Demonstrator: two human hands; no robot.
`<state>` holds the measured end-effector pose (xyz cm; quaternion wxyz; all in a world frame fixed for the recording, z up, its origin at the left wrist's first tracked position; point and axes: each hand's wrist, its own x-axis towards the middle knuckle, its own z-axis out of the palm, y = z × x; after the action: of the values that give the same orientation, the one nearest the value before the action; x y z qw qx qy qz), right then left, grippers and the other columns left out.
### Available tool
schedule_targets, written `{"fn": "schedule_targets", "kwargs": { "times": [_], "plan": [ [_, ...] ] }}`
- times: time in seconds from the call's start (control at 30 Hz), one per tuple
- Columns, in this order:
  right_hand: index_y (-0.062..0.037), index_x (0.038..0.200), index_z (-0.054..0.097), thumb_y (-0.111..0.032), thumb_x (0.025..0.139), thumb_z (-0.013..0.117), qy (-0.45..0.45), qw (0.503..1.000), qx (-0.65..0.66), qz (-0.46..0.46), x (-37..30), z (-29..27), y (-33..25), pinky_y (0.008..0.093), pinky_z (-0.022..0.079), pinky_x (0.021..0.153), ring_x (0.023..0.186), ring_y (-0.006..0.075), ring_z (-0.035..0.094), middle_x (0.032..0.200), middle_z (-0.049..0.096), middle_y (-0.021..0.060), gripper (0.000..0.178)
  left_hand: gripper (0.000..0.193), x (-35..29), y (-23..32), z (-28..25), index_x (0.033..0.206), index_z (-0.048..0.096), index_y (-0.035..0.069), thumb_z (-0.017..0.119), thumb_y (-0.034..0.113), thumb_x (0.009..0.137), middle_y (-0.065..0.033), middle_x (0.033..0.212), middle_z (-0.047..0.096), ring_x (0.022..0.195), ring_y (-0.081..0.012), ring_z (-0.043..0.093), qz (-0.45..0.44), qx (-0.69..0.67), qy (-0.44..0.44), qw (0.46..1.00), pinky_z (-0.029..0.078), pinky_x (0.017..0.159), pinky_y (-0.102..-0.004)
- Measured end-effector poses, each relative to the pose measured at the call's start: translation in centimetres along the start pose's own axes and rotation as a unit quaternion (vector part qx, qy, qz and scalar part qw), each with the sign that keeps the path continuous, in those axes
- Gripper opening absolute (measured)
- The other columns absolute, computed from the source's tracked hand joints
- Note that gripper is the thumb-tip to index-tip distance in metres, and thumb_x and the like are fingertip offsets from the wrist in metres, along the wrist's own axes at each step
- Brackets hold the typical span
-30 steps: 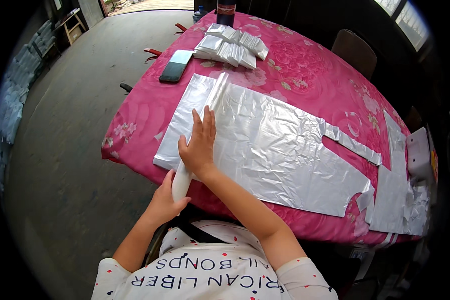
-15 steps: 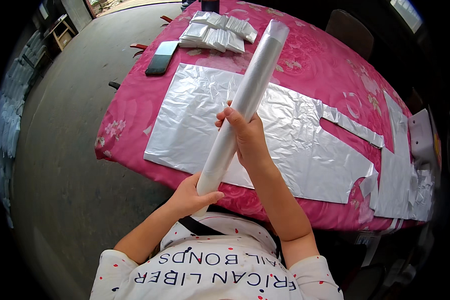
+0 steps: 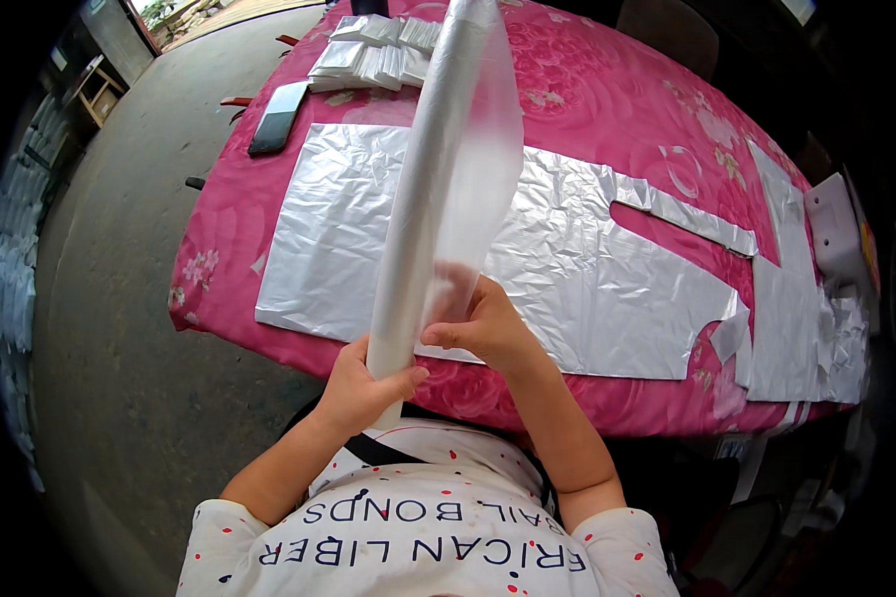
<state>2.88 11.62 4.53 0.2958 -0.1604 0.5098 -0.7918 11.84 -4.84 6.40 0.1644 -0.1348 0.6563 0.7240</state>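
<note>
A long roll of clear plastic film (image 3: 418, 189) stands tilted in front of me, its far end leaning away over the table. My left hand (image 3: 366, 386) is closed around the roll's near end. A loose translucent flap of film (image 3: 488, 139) hangs off the roll's right side. My right hand (image 3: 478, 323) pinches the lower part of that flap, thumb on the near side and fingers showing blurred through the film. Beneath, partly hidden by the roll, a crinkled silvery-white plastic bag (image 3: 607, 269) with a cut-out handle end lies flat on the table.
A pink flowered cloth (image 3: 587, 80) covers the table. Folded plastic packets (image 3: 368, 62) are piled at the back left, beside a phone (image 3: 279, 117). More silvery plastic (image 3: 782, 338) and a white container (image 3: 832, 224) sit at the right edge. A chair (image 3: 667, 35) stands behind.
My right hand has left the middle of the roll and come down nearer my left hand, now gripping a flap of film pulled loose. The roll has become more upright.
</note>
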Motion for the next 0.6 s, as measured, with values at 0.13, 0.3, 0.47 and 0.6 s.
{"fn": "schedule_targets", "kwargs": {
  "times": [0.13,0.3,0.47,0.6],
  "plan": [
    [-0.0032,0.121,0.052,-0.006,0.067,0.078,0.027,0.999,-0.019,-0.018,-0.6,-0.4,0.0,0.0187,0.039,0.052,0.057,0.0031,0.048,0.067,0.054,-0.0042,0.060,0.034,0.0,-0.3,0.2,0.101,0.054,-0.001,0.071,0.011,0.073,-0.0041,0.073,0.058,0.064,-0.0099,0.057,-0.013,-0.013,-0.020,1.000,0.047,0.058,-0.0257],
    [-0.0020,0.124,0.050,-0.006,0.070,0.076,0.032,0.999,0.014,-0.004,-1.8,-1.5,0.3,0.0186,0.043,0.062,0.069,0.0037,0.053,0.076,0.058,-0.0025,0.060,0.039,-0.2,0.0,0.7,0.106,0.052,-0.001,0.070,0.014,0.075,-0.0039,0.069,0.056,0.060,-0.0113,0.055,-0.045,-0.099,-0.084,0.991,0.046,0.056,-0.0261],
    [-0.0025,0.114,0.054,-0.018,0.065,0.081,-0.050,0.991,0.127,-0.011,-1.8,-0.3,1.0,0.0250,0.046,0.071,0.086,0.0112,0.057,0.096,0.061,0.0034,0.058,0.055,-0.3,-0.7,0.5,0.109,0.049,-0.002,0.074,0.025,0.068,-0.0047,0.065,0.052,0.054,-0.0130,0.051,-0.080,-0.272,-0.318,0.905,0.044,0.051,-0.0267],
    [-0.0017,0.114,0.053,-0.021,0.062,0.084,-0.094,0.990,0.109,-0.005,-2.1,0.3,1.0,0.0301,0.047,0.082,0.096,0.0167,0.059,0.103,0.061,0.0076,0.064,0.062,-0.6,-1.1,1.1,0.109,0.048,-0.004,0.075,0.033,0.066,-0.0090,0.070,0.054,0.061,-0.0166,0.054,-0.096,-0.362,-0.385,0.843,0.047,0.053,-0.0285]
  ]
}}
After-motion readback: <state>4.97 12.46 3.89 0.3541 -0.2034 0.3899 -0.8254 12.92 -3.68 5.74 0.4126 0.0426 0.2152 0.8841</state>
